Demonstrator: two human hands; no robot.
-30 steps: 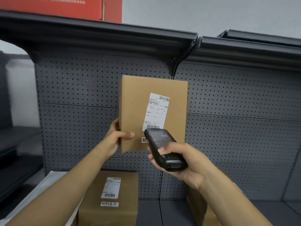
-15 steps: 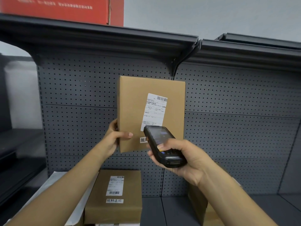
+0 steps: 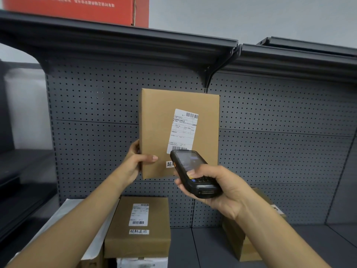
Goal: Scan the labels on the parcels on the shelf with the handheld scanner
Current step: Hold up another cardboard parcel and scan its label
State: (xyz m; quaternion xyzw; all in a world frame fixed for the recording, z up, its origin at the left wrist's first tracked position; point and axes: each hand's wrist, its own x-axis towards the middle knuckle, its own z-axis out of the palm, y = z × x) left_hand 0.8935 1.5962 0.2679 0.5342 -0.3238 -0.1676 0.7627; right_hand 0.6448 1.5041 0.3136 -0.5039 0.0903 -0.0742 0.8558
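My left hand (image 3: pixel 135 163) grips the lower left edge of a brown cardboard parcel (image 3: pixel 160 120), held upright in front of the pegboard. Its white shipping label (image 3: pixel 182 130) faces me, with barcodes at top and bottom. My right hand (image 3: pixel 218 188) holds a black handheld scanner (image 3: pixel 191 171), whose top end sits just below the label's lower barcode and covers part of a small white sticker. A second brown parcel (image 3: pixel 139 227) with its own label lies flat on the shelf below. A third parcel (image 3: pixel 239 240) stands mostly hidden behind my right forearm.
A dark grey pegboard back wall (image 3: pixel 280 151) and an upper shelf (image 3: pixel 135 43) frame the bay. A red box (image 3: pixel 77 8) sits on the upper shelf. A white flat package (image 3: pixel 63 215) lies at the lower left, under my left arm. The shelf floor (image 3: pixel 193 248) is dark grey.
The view has shifted slightly, showing more of the lower shelf. The scanner has moved a little closer to the label's lower barcode. Both grips are unchanged.
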